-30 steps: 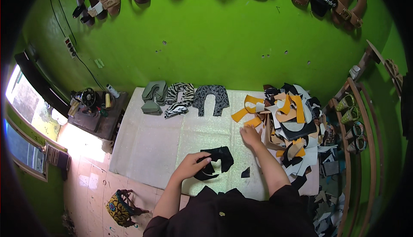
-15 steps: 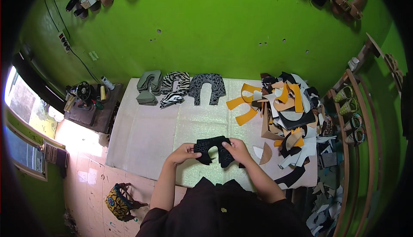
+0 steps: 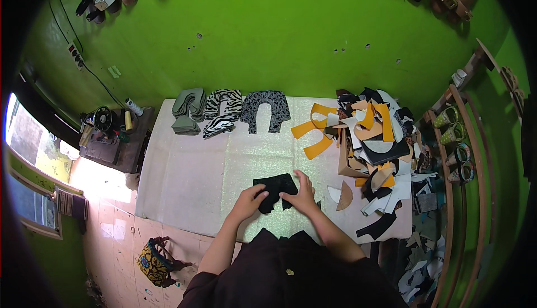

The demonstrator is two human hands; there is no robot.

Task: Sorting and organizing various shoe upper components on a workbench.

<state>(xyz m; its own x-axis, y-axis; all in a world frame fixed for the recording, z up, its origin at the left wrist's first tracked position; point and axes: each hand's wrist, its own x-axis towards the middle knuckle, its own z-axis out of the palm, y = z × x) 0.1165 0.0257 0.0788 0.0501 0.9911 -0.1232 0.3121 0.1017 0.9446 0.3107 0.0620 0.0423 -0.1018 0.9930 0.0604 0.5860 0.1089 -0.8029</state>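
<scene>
Just in front of my body, over the table's near part, I have a small stack of black patterned arch-shaped cut pieces [image 3: 272,188]. My left hand [image 3: 248,203] grips the left side, thumb on top. On the other side my right hand [image 3: 302,197] has its thumb on the pieces and its fingers along the right edge. The gap of the arch is mostly hidden now. Farther back lie a grey-black patterned arch stack [image 3: 265,99], zebra-striped stacks [image 3: 223,102] and grey-green stacks [image 3: 188,102].
On the right of the white-covered table [image 3: 184,179], a box [image 3: 351,165] overflows with yellow, black, white and tan scraps. A sewing machine [image 3: 104,120] stands at left. A wooden rack [image 3: 456,134] holds sandals; a patterned stool [image 3: 155,262] is on the floor.
Both hands have come closer together, and the black pieces are bunched, their arch less spread. My right hand has shifted its grip, thumb now lower on the pieces. The view has tilted slightly.
</scene>
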